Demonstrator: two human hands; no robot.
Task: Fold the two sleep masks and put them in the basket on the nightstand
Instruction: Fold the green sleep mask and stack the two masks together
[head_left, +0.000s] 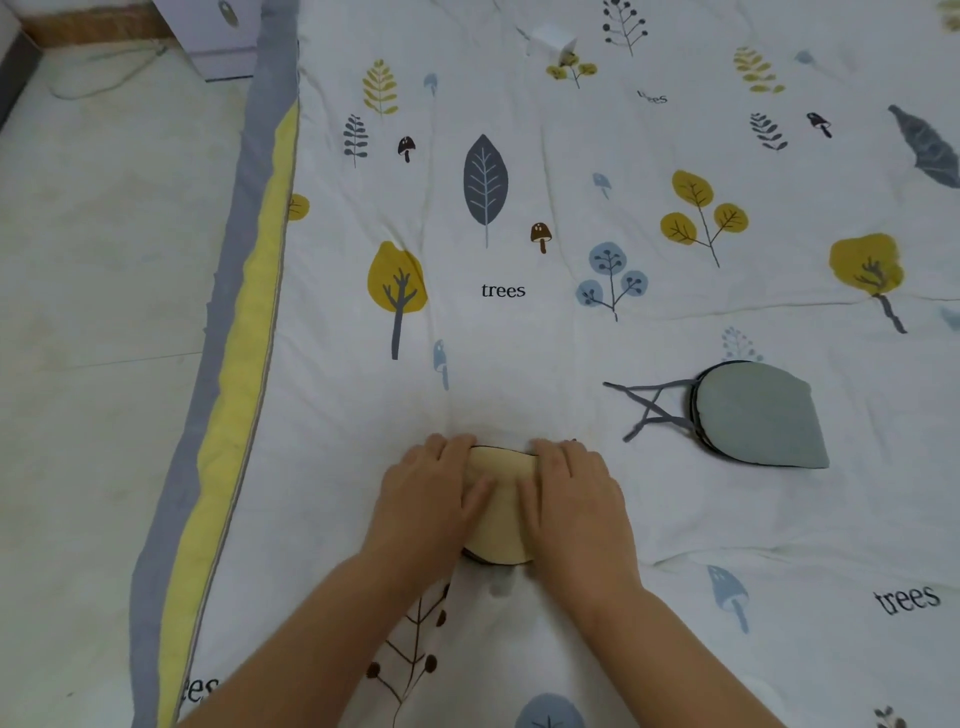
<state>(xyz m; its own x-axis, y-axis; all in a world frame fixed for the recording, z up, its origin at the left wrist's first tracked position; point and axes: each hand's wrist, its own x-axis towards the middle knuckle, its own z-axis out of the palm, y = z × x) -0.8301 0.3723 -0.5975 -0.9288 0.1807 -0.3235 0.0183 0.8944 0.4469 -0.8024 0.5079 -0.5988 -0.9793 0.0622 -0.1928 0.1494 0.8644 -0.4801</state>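
Note:
A cream-yellow sleep mask (501, 514) with a dark edge lies folded on the bed in front of me. My left hand (434, 496) presses flat on its left side and my right hand (574, 499) on its right side, fingers pointing away from me. A grey-blue sleep mask (763, 415) lies folded to the right, its thin grey straps (649, 408) trailing left on the quilt. No basket is in view.
The white quilt (519, 322) printed with trees and leaves covers the bed. Its grey and yellow border (234, 374) runs down the left, beside a pale floor (93, 312). A small white box (553, 39) sits far up the bed. Pale furniture (218, 36) stands at top left.

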